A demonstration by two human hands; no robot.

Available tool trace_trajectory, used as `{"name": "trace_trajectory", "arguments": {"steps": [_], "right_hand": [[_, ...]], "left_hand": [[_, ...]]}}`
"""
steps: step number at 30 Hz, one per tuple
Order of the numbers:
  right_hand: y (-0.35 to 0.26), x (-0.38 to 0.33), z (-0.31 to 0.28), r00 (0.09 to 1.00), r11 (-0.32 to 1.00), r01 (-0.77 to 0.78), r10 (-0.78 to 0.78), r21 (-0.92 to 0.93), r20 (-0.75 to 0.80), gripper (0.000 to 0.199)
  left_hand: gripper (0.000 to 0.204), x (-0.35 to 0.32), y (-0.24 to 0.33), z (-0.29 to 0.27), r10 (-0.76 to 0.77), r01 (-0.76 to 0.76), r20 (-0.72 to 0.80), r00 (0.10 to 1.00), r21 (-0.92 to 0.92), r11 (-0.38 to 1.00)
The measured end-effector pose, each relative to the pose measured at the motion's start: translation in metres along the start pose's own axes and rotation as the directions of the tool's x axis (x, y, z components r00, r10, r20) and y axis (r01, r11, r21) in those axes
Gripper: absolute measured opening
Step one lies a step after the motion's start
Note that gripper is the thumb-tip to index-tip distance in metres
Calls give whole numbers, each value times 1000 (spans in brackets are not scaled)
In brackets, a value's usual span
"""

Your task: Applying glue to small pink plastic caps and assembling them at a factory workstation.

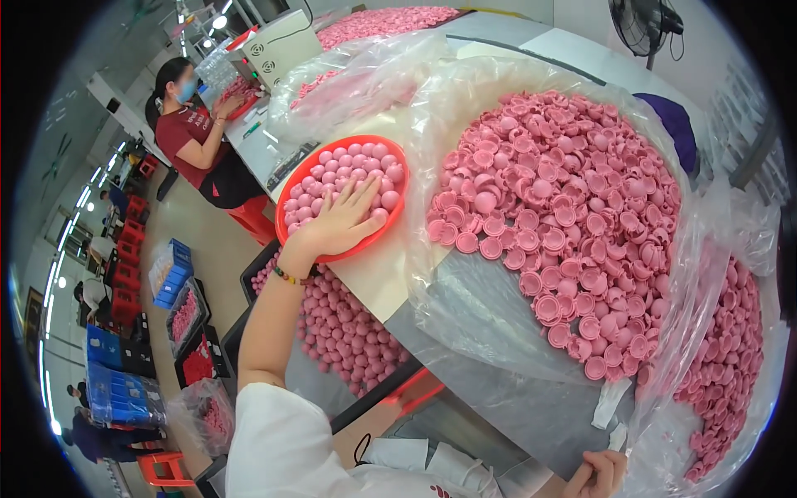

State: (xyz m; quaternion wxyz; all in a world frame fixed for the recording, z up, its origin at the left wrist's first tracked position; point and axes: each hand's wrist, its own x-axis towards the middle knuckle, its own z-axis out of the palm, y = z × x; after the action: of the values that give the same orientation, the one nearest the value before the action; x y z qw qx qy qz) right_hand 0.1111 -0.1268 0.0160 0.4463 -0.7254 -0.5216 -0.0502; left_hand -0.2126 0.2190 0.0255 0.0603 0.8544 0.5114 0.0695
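Observation:
My left hand [342,222], a beaded bracelet at its wrist, lies open with its fingers stretched over pink balls [336,170]. The balls fill a round orange-red basin [402,176] at the table's left edge. Low on the right, my right hand [599,475] is closed with its fingers curled in; what they hold, if anything, is hidden. White strips [611,402] lie just beyond that hand. Right of the basin, a large heap of pink half-shells [573,199] spreads over clear plastic sheeting [477,303].
Below the basin stands a dark crate [336,423] of pink balls [344,328]. More half-shells [724,373] lie at the far right. Beyond the table's left side, a masked co-worker [189,137] handles pink pieces beside a light-coloured machine [278,50]. A black fan [639,25] stands at the back.

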Motion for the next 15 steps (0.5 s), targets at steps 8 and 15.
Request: {"name": "trace_trajectory", "arguments": {"steps": [8, 15], "right_hand": [[-2, -1, -3, 1000, 1000, 10, -10, 11, -10, 13], [-6, 0, -2, 1000, 1000, 28, -28, -3, -13, 15]], "left_hand": [[48, 40, -57, 19, -2, 15, -162, 987, 76, 997], [51, 22, -49, -3, -16, -6, -246, 969, -89, 996]]}}
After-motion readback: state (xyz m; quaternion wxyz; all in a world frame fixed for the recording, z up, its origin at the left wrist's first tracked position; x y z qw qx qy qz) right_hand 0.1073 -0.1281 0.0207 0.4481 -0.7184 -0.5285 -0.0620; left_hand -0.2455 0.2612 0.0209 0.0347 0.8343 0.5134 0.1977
